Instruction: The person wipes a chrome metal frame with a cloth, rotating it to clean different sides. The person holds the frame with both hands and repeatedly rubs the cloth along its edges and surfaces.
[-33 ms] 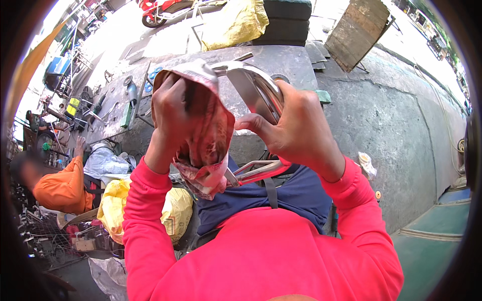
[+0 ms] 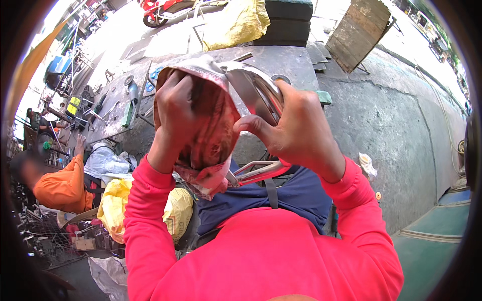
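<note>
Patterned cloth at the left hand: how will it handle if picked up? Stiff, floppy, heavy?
The patterned cloth is probably floppy: it drapes in loose folds by the left hand. Likely light for its size, since its edge looks thin. Pushed, it would probably crumple; its lower end already bunches.

Open-air workshop — angle grinder (image 2: 132, 93), other tools (image 2: 100, 104), grey worktable (image 2: 296, 62).

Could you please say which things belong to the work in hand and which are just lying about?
In hand: patterned cloth, in left hand; curved metal piece, in right hand.

Seemingly idle: green block; grinder-like tool; crumpled white item; yellow sacks.
</note>
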A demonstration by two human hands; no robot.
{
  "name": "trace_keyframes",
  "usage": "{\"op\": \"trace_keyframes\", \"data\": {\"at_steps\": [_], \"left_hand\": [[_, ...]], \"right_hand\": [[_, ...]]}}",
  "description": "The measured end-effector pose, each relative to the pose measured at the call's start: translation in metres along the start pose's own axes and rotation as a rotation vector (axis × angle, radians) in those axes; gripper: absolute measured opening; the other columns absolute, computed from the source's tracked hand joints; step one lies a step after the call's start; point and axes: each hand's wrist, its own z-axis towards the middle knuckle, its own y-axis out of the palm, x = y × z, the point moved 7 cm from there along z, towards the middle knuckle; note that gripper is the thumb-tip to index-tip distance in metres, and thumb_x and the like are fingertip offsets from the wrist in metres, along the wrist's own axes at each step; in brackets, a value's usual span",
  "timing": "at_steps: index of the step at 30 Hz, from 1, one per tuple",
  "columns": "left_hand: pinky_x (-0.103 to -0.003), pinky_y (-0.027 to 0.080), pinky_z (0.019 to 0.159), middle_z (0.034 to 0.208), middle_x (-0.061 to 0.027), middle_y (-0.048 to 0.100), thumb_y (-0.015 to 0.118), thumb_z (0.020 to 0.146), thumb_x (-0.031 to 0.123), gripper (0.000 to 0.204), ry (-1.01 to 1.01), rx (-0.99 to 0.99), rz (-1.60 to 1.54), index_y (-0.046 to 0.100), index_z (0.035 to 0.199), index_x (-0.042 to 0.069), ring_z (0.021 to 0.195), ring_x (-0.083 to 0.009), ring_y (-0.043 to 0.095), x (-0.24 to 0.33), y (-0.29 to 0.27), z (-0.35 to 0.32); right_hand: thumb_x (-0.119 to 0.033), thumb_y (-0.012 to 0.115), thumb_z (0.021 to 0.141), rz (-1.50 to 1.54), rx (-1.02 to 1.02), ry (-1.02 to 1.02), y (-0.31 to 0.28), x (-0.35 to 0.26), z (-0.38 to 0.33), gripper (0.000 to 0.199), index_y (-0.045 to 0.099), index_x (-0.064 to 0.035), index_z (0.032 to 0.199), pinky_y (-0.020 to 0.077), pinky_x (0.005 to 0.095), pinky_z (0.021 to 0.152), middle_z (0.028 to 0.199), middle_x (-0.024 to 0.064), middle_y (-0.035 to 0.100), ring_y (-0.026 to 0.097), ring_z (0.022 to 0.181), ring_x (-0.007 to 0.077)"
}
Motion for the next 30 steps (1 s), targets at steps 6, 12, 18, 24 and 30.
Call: {"op": "trace_keyframes", "data": {"at_steps": [6, 12, 18, 24, 30], "left_hand": [[-0.039, 0.051, 0.069, 0.089, -0.0171, 0.066, 0.072, 0.074, 0.008, 0.014, 0.083, 0.021, -0.223, 0.07, 0.086, 0.001, 0.079, -0.0326, 0.064, 0.032, -0.005, 0.025], [-0.037, 0.049, 0.073, 0.087, -0.0095, 0.066, 0.074, 0.069, 0.01, 0.016, 0.376, -0.192, -0.284, 0.072, 0.084, 0.005, 0.08, -0.0285, 0.064, 0.069, 0.002, 0.034], [-0.04, 0.051, 0.078, 0.094, -0.0194, 0.064, 0.069, 0.078, 0.011, 0.018, 0.363, -0.144, 0.079, 0.071, 0.094, 0.002, 0.085, -0.0349, 0.063, 0.041, 0.002, 0.018], [-0.037, 0.047, 0.065, 0.086, -0.0172, 0.063, 0.061, 0.082, 0.005, 0.013, 0.009, -0.146, -0.133, 0.068, 0.091, -0.001, 0.075, -0.0338, 0.062, 0.004, 0.004, 0.023], [-0.037, 0.047, 0.059, 0.081, -0.0168, 0.061, 0.071, 0.075, 0.007, 0.011, 0.117, -0.165, -0.278, 0.068, 0.08, -0.001, 0.069, -0.0317, 0.061, 0.043, 0.001, 0.042]], "right_hand": [[-0.052, 0.079, 0.073, -0.051, 0.011, -0.016, -0.004, -0.011, -0.007, 0.064, 0.057, 0.0039, 0.093, 0.0472, 0.0372, 0.053, 0.061, 0.0157, 0.058, 0.06, 0.054, 0.0319], [-0.035, 0.083, 0.07, 0.0, -0.056, -0.074, 0.002, -0.011, -0.004, 0.054, 0.055, 0.0041, 0.094, 0.0486, 0.0411, 0.058, 0.068, 0.0201, 0.058, 0.062, 0.063, 0.0385], [-0.046, 0.083, 0.068, -0.054, -0.063, 0.036, 0.0, 0.001, -0.004, 0.063, 0.053, 0.0067, 0.086, 0.0486, 0.0423, 0.06, 0.068, 0.0229, 0.058, 0.061, 0.066, 0.0436], [-0.056, 0.081, 0.067, -0.039, -0.056, 0.066, 0.001, 0.001, -0.006, 0.07, 0.053, 0.0067, 0.083, 0.0484, 0.0423, 0.058, 0.067, 0.0238, 0.058, 0.061, 0.065, 0.0441], [-0.055, 0.08, 0.068, -0.07, -0.055, 0.029, 0.002, -0.006, -0.009, 0.069, 0.053, 0.0064, 0.084, 0.0491, 0.0435, 0.059, 0.068, 0.0238, 0.058, 0.061, 0.066, 0.0447]]}}
